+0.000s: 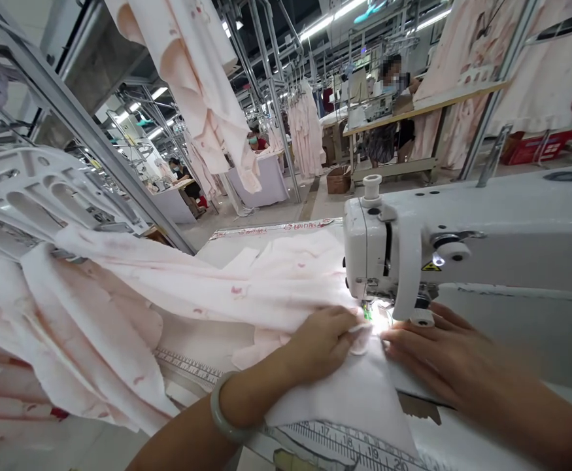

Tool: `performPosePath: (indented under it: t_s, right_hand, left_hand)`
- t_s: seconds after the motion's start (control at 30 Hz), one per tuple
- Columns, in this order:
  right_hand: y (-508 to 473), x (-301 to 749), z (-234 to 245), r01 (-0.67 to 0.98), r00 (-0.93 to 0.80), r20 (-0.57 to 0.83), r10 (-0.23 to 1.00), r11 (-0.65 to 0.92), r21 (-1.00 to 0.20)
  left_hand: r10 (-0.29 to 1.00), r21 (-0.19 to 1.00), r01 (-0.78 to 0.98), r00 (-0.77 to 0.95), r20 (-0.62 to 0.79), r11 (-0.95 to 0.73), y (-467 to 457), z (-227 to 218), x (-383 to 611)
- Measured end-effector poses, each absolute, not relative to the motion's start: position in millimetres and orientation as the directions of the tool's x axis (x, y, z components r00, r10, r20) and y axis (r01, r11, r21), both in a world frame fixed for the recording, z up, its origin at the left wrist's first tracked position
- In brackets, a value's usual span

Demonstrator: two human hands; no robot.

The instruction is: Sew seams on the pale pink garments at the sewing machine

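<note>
Pale pink printed cloth (246, 288) held under a white metal sewing machine (367, 239)
A fold is pinched by the left hand (322, 343); the right hand (435, 356) is laid just beside it, whether gripping cannot be told. Either hand could be caught if slid closer; the fold could be skewed by drag from cloth trailing left. The right is bounded by the machine's edge; more room is left near.

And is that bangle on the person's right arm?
No, the pale bangle circles the left wrist, behind the left hand near the sewing machine.
</note>
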State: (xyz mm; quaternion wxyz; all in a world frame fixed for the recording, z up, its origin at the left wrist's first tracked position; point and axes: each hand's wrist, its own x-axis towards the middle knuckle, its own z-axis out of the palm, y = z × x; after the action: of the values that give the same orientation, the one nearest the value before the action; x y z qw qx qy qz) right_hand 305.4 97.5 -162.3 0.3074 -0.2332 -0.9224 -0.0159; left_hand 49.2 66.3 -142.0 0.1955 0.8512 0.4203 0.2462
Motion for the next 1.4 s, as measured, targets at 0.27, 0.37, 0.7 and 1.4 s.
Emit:
performPosePath:
  t_s: [0.27, 0.37, 0.7, 1.4]
  right_hand:
    - [91.6, 297.0, -153.1, 0.356, -0.742, 0.599, 0.301, 0.934, -0.027]
    - [90.8, 294.8, -153.5, 0.367, -0.732, 0.619, 0.283, 0.930, 0.008]
    - [92.0, 295.8, -147.7, 0.379, -0.727, 0.619, 0.298, 0.925, -0.001]
    - [98.1, 304.3, -166.5, 0.480, -0.674, 0.601, 0.430, 0.873, -0.086]
  left_hand:
    - [0.800, 0.398, 0.695, 0.499, 0.333, -0.599, 62.6, -143.0, 56.4]
    - [0.708, 0.147, 0.723, 0.579, 0.404, -0.675, 59.6, -146.7, 57.0]
    - [0.589, -0.126, 0.656, 0.733, 0.341, -0.744, 53.3, -152.0, 60.4]
    - [0.649, -0.144, 0.684, 0.726, 0.226, -0.715, 72.5, -146.0, 61.3]
